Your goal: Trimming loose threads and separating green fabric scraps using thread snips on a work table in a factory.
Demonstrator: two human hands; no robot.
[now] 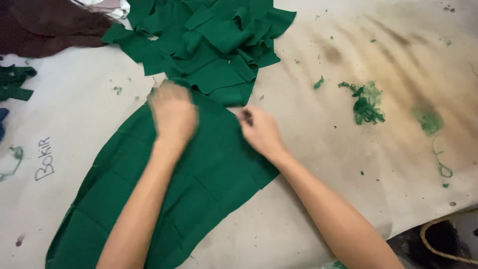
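A long piece of dark green fabric (199,179) lies flat under my hands, running on a slant from the lower left up toward the middle. It is wide and rounded along its left edge, with faint square crease lines across it, and its lower right edge is cut at an angle. My left hand (173,113) presses palm down on its upper end, and my right hand (260,130) rests at its upper right edge, fingertips pinched together there. Its top end touches a heap of smaller green fabric pieces (211,42), crumpled and overlapping
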